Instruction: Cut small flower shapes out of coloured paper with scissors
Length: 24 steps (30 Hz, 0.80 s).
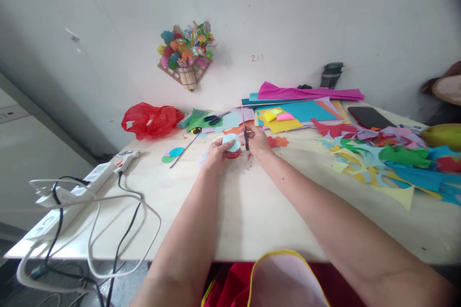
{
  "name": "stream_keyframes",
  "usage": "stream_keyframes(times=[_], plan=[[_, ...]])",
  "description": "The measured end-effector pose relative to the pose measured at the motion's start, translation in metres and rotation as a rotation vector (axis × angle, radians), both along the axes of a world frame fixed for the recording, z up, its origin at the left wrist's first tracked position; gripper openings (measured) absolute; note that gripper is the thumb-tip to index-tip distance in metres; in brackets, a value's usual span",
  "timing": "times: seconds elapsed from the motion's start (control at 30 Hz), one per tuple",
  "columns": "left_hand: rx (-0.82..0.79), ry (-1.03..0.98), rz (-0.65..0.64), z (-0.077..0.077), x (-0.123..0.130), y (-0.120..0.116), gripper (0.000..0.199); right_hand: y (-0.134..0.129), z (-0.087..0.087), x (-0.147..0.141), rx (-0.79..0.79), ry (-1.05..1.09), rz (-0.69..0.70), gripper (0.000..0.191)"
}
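My left hand [216, 152] pinches a light blue paper circle [231, 142] above the middle of the table. Just below that circle is a red round piece [233, 154], partly hidden by it. To the right, my right hand [257, 140] is closed on black-handled scissors [247, 140], seen edge-on with the thin blade pointing up and away. The blade stands beside the circle; whether they touch I cannot tell. Beyond my right hand lie orange-red paper flower shapes [281, 141]. Blue [176, 152] and green [167, 159] paper circles rest left of my left hand.
A power strip [77, 196] with loose cables takes up the table's left side. Farther back are a red plastic bag [151, 120], dark scissors [216, 118] and stacked coloured sheets [306, 112]. Paper scraps [382, 153] and a phone [370, 117] lie at right.
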<state>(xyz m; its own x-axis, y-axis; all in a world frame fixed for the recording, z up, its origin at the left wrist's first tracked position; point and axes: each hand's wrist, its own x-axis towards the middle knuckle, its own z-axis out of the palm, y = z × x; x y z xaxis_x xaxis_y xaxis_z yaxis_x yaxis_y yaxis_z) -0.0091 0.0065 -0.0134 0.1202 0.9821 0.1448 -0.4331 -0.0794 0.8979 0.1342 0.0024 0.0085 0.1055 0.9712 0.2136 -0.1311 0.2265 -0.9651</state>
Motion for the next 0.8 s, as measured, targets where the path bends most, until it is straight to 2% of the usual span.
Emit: stream_keyframes(times=[0.1, 0.23, 0.53, 0.8], plan=[[-0.001, -0.033, 0.038, 0.001, 0.001, 0.0, 0.043, -0.001, -0.004, -0.008, -0.027, 0.049, -0.041, 0.042], [0.035, 0.032, 0.025, 0.0, -0.003, 0.001, 0.039, -0.001, -0.004, -0.006, -0.025, 0.053, -0.029, 0.045], [0.073, 0.101, 0.008, -0.001, -0.006, 0.004, 0.035, -0.007, 0.013, 0.004, -0.124, 0.107, -0.042, 0.044], [0.077, 0.117, 0.002, 0.0, -0.005, 0.003, 0.041, -0.006, 0.011, 0.004, -0.082, 0.076, -0.041, 0.036]])
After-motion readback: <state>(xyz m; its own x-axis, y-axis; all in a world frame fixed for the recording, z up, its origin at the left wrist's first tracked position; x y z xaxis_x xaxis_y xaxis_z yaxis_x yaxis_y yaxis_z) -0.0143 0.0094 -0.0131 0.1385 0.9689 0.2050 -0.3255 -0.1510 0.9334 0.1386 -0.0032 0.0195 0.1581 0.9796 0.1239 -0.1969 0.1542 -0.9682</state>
